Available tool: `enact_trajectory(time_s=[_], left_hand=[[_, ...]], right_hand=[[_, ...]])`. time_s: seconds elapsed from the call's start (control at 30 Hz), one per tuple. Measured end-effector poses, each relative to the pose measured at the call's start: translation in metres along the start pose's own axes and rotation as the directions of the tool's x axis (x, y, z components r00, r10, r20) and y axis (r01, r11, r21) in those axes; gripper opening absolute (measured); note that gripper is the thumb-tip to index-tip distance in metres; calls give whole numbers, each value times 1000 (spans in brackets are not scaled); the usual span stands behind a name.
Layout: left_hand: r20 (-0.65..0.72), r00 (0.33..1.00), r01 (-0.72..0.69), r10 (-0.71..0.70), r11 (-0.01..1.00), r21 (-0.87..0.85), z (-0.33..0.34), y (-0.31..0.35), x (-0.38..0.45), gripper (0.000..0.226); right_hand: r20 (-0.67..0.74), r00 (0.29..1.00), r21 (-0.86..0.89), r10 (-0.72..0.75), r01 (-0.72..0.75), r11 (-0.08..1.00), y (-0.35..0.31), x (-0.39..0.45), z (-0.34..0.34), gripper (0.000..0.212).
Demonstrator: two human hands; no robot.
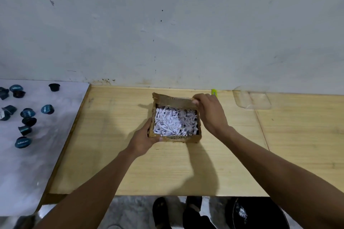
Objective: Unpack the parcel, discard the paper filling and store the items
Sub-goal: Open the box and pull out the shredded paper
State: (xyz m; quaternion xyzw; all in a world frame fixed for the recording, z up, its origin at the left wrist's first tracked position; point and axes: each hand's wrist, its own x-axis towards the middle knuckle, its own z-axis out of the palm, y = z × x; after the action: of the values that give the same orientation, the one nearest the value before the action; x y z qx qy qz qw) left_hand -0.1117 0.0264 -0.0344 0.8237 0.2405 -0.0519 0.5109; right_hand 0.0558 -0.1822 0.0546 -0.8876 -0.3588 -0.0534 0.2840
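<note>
A small brown cardboard parcel (188,139) sits open in the middle of the wooden table (130,163). White shredded paper filling (175,121) covers its inside and hides whatever lies beneath. My left hand (144,140) grips the box's near left corner. My right hand (210,111) holds the far flap (173,100) at its right end, fingers pinched on the edge.
Several dark blue capsules (28,113) lie scattered on a white surface (37,154) to the left. A clear plastic tray (253,99) and a small green object (214,91) rest by the wall at the back right. A black bin (256,214) stands on the floor below the table edge.
</note>
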Motion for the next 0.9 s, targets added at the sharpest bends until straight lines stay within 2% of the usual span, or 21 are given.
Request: enact_trajectory(time_s=[0.03,0.13,0.23,0.37,0.5,0.6,0.83,0.9], left_hand=[[12,1000,-7,7,1000,-5,-1,-1,1,98],[18,1000,-7,7,1000,-11,-1,0,5,98],[26,1000,-4,5,1000,-18,-2,0,7,96],[47,999,3,-1,999,-46,-2,-3,11,97],[52,998,32,-29,998,-55,-1,-6,12,104],[56,997,50,-48,998,-36,-2,-7,14,104],[41,998,41,-41,999,5,-1,-6,13,102],[29,999,38,-38,999,10,0,-2,11,101]], right_hand=[[6,1000,15,1,-1,1000,0,8,-2,23],[23,999,86,49,-51,995,0,28,-11,49],[-36,992,172,120,-112,979,3,45,-15,42],[-11,991,94,136,-134,986,14,66,-7,48],[116,977,-63,178,-172,983,25,83,9,71],[159,969,-52,191,-185,981,29,91,18,83],[165,938,155,305,-330,931,34,102,40,75],[165,938,151,305,-329,932,34,101,42,73]])
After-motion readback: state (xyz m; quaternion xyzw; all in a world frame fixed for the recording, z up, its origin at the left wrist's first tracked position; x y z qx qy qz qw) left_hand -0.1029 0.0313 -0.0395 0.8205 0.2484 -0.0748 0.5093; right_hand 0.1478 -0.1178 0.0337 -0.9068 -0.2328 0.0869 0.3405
